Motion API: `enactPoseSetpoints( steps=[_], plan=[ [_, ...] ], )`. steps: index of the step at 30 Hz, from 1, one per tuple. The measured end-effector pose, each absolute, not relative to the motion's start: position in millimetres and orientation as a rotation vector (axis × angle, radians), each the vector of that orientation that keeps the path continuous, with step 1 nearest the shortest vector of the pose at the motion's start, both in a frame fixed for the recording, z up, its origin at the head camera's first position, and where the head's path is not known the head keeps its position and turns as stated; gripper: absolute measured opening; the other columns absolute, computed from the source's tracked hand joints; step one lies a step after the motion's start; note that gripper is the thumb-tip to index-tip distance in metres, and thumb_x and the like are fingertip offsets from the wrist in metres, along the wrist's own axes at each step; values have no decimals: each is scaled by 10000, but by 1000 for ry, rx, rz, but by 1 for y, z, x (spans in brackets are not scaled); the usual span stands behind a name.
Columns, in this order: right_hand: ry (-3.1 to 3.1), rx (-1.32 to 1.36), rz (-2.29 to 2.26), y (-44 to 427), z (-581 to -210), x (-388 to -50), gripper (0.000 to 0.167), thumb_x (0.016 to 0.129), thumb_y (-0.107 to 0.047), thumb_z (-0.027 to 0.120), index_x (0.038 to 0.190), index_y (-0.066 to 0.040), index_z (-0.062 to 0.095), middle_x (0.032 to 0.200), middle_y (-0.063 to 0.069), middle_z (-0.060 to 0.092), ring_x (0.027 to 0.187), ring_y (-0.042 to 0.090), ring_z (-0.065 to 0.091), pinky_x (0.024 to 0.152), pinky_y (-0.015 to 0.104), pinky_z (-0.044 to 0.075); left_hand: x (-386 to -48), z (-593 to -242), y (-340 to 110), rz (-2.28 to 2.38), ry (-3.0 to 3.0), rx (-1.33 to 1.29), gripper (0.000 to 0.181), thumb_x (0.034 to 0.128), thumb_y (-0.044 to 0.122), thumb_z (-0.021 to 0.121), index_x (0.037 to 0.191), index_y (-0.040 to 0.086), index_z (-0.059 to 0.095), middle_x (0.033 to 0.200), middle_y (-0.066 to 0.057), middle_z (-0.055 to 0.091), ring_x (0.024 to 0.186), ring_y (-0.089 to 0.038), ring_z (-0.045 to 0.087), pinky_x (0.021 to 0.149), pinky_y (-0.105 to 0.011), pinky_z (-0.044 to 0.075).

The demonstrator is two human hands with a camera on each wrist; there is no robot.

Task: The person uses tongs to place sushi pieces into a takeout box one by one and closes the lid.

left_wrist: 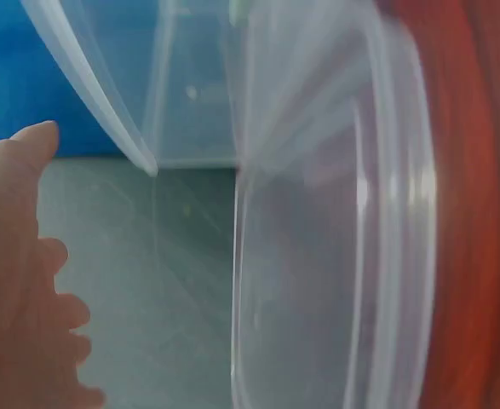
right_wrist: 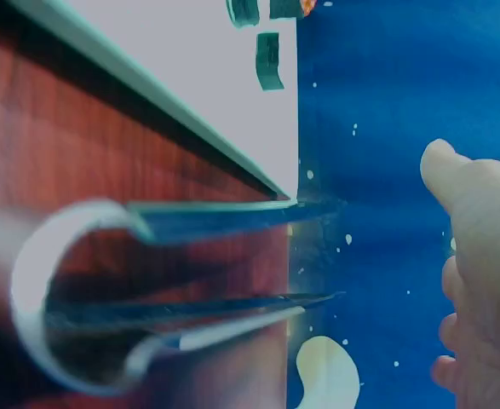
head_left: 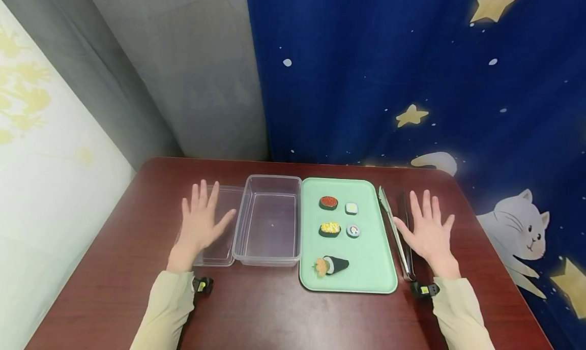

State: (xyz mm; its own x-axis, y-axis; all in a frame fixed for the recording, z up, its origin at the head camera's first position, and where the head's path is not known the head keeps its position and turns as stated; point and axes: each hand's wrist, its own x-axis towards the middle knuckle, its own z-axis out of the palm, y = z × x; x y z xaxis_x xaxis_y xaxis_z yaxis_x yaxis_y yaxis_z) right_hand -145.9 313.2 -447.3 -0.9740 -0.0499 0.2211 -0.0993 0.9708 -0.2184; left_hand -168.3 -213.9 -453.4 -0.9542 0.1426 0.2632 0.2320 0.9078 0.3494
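Observation:
My left hand (head_left: 200,223), fingers spread, hovers over a clear plastic lid (head_left: 224,238) and holds nothing. Beside the lid is a clear plastic container (head_left: 270,228) with its top uncovered. On the right, my right hand (head_left: 430,233) is spread too, just beside metal tongs (head_left: 393,233); nothing is in its grasp. Between the hands lies a mint-green tray (head_left: 371,268). It bears a red-topped sushi piece (head_left: 328,203), a yellow-topped one (head_left: 329,230), a white square roll (head_left: 351,208), a round roll (head_left: 353,231) and a cone-shaped hand roll (head_left: 336,264).
Everything stands on a dark red wooden table (head_left: 256,309). A grey curtain (head_left: 201,85) and a blue starry curtain (head_left: 348,85) hang behind its far edge. To the left is a pale wall (head_left: 46,187) with yellow patterns. The tray's left edge adjoins the container.

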Motion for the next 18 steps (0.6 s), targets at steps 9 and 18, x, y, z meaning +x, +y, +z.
enactPoseSetpoints(
  steps=[9,18],
  plan=[
    [-2893,10,581,301,-466,-130,883,893,-475,561,1482,19,125,1422,345,287,1174,543,385,775,638,416,-152,-462,-195,-996,-2768,-439,686,971,327,475,1478,-18,168,1535,-226,90,1404,-367,60,1075,-593,152],
    [-2895,-95,553,295,-473,-129,841,859,-416,638,1374,159,303,1155,407,498,946,501,535,559,504,485,-149,-472,-187,-1120,-2704,-445,523,984,163,447,1390,-134,301,1440,-294,300,1338,-437,239,1067,-566,211]
  ],
)
